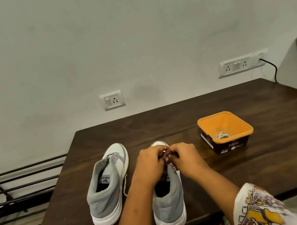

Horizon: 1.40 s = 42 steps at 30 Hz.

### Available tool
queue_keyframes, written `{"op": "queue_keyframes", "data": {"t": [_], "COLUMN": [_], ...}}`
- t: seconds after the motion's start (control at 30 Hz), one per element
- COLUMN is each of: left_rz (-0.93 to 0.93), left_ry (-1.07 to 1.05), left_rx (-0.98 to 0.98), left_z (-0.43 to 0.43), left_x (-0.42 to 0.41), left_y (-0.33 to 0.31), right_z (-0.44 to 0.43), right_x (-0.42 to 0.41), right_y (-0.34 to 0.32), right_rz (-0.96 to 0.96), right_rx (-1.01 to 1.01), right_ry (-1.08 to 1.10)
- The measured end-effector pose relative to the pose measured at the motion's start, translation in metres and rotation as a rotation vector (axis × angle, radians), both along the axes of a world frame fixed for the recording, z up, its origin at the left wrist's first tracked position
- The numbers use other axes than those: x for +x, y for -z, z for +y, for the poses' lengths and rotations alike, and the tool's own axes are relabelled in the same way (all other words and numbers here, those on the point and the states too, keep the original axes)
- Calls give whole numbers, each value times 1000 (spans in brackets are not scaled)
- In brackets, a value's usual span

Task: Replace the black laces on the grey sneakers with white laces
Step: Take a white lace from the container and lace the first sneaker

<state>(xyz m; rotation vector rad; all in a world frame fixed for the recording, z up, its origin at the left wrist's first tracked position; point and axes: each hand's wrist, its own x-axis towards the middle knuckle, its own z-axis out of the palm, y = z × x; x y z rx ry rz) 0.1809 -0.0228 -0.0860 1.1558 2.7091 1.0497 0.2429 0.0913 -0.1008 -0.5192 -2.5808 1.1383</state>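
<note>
The sneaker (168, 203) stands beneath the left hand (150, 163) and right hand (185, 158), both pinching its dark lace (165, 156). Right of the hands, white laces (222, 135) lie in the orange tub (229, 121). Withdraw the lace evenly, one eyelet at a time.

2 grey sneakers (105, 186) are standing, 1 under the hands (149, 164), 1 left of them; right, 1 orange tub (222, 114) is holding perhaps 1 white lace (222, 135).
</note>
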Motion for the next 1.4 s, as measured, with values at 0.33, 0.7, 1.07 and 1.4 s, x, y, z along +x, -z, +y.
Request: {"op": "queue_keyframes", "data": {"t": [0.33,0.7,1.07,1.4], "left_rz": [67,77,143,116], "left_ry": [-159,-107,-167,-165], "left_rx": [-190,-311,-260,-222], "left_z": [1,4,16,20], "left_x": [-20,-31,-22,-23], "left_y": [5,12,20,28], "right_z": [11,16,22,22], "right_x": [-14,-15,-13,-13], "right_y": [-5,0,2,2], "right_rz": [-209,-310,-317,-314], "right_rx": [-40,-539,-712,-710], "right_ry": [-33,59,74,46]}}
